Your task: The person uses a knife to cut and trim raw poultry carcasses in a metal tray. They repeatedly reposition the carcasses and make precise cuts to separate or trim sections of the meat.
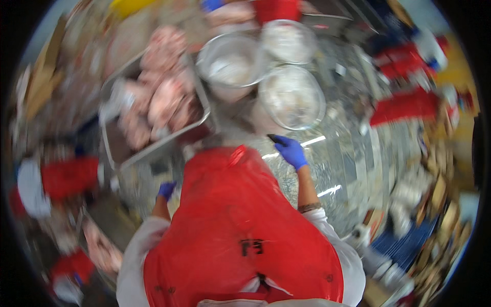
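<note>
My right hand [290, 152], in a blue glove, grips a small dark object [274, 139] beside the front container. My left hand [166, 190], also blue-gloved, is low beside my red apron [240, 215]; its fingers are blurred. A metal tray [112, 153] holds pale pink chunks of raw meat [163, 102]. To its right stand a translucent bucket [230, 69] and two round containers [290, 100] with whitish contents.
Workers in red and white are at left [69, 176] and right [404, 107]. Another person's blue-gloved hand [209, 5] shows at the top. A tray with meat [102, 248] is lower left; a blue slatted object [404, 240] and cardboard lie at right.
</note>
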A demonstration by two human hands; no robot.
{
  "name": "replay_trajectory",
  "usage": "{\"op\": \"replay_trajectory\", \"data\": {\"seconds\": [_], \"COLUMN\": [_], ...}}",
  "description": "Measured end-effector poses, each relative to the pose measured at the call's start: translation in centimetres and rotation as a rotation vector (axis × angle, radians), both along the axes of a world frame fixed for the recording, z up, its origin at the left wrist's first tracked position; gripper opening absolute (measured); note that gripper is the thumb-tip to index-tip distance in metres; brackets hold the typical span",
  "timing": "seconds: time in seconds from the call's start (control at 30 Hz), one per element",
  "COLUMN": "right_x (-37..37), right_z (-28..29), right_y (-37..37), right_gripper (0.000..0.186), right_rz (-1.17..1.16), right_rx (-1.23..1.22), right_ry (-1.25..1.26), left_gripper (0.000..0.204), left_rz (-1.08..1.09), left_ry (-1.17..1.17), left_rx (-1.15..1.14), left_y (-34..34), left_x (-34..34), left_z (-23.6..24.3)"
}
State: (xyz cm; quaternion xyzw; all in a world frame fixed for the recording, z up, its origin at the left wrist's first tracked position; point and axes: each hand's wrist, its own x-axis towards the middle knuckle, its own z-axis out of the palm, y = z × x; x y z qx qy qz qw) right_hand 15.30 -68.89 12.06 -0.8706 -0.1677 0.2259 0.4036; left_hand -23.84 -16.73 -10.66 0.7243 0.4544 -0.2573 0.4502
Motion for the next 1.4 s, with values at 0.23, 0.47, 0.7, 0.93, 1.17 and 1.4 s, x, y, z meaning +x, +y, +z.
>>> {"op": "replay_trajectory", "data": {"seconds": [0.23, 0.47, 0.7, 0.93, 1.17, 1.4], "right_x": [2.2, 5.2, 8.7, 11.2, 11.2, 14.7], "right_z": [2.5, 7.1, 7.3, 4.6, 4.1, 1.4], "right_y": [7.1, 21.1, 41.4, 53.4, 57.1, 58.9], "right_gripper": [0.05, 0.049, 0.037, 0.031, 0.029, 0.027], "right_rz": [-0.073, 0.125, 0.566, 0.806, 0.86, 1.079], "right_rx": [-0.042, -0.09, -0.53, -0.857, -0.852, -0.744], "right_ry": [0.191, 0.069, -0.292, -0.37, -0.375, -0.469], "left_gripper": [0.039, 0.041, 0.079, 0.089, 0.092, 0.095], "left_rz": [0.345, 0.219, 0.048, -0.087, 0.031, 0.156], "left_ry": [-0.353, -0.67, -0.592, -0.37, -0.395, -0.295], "left_rx": [0.079, 0.445, 0.599, 0.456, 0.496, 0.673], "left_y": [-2.7, 3.7, 14.1, 16.9, 17.2, 15.6], "left_x": [1.9, 14.5, 24.2, 30.6, 32.9, 33.4], "left_z": [6.0, 13.3, 6.4, 3.2, -1.3, 0.4]}}
